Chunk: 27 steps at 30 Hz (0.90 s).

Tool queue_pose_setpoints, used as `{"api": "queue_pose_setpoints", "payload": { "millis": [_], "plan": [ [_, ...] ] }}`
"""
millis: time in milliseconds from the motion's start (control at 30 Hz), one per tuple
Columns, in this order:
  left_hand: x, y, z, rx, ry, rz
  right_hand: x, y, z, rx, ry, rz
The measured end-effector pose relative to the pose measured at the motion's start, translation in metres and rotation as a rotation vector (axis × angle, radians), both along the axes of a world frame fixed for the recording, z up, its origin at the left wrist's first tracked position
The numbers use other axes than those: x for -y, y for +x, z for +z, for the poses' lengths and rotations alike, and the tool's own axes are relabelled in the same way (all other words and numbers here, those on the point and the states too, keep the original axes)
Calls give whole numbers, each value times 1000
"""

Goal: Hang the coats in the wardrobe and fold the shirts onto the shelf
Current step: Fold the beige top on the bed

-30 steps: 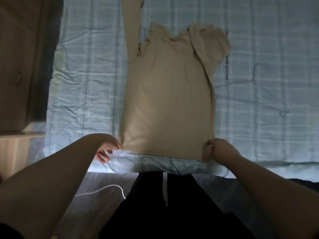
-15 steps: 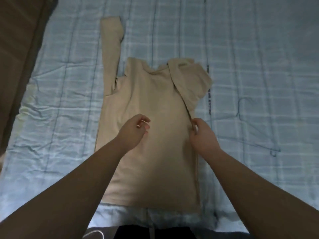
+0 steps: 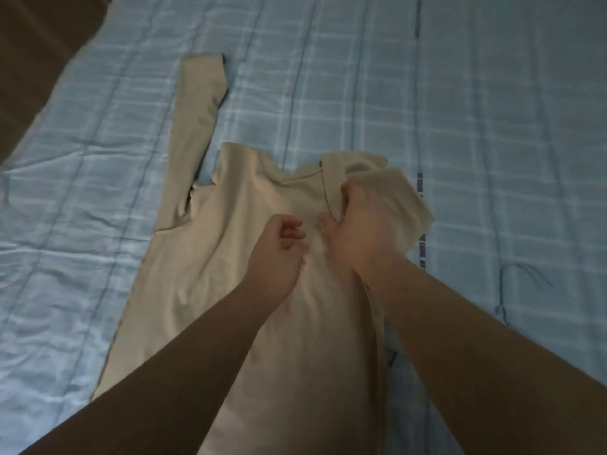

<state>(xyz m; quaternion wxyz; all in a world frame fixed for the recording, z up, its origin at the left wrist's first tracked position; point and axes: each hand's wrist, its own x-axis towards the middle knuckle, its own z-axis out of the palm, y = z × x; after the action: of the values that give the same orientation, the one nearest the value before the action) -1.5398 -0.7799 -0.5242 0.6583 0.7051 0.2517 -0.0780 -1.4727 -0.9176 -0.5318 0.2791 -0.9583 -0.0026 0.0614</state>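
The shirt [image 3: 236,257] is lying lengthwise away from the person, the right hand [image 3: 364,231] gripping its folded sleeve [image 3: 394,188], the left hand [image 3: 276,254] hovering loosely curled beside.

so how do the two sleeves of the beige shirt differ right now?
Left sleeve of the beige long-sleeved shirt lies stretched out straight and flat on the pale blue checked bedsheet, pointing away from the person; right sleeve is folded in over the shoulder, bunched. Left sleeve is untouched; the right hand is on the right sleeve's fold. The left hand hovers over the chest. Both are the same beige cloth.
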Motion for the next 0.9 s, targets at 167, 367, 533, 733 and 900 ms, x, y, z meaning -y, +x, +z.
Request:
{"api": "queue_pose_setpoints", "payload": {
  "millis": [167, 367, 533, 733, 900],
  "plan": [
    [5, 5, -15, -41, 35, -92, 2, 6, -7, -13, 20, -212],
    [45, 3, 1, 71, 236, -452, 85, -68, 40, 70, 539, -926],
    [105, 0, 10, 285, 460, -730, 152, -132, 32, -134, 668, -1181],
    [166, -8, -15, 375, 873, -1051, 180, -144, 12, -403, 420, -1032],
    [189, -22, -32, 325, 726, -1088, 187, -145, 11, -38, -94, -486]
  ]
}}
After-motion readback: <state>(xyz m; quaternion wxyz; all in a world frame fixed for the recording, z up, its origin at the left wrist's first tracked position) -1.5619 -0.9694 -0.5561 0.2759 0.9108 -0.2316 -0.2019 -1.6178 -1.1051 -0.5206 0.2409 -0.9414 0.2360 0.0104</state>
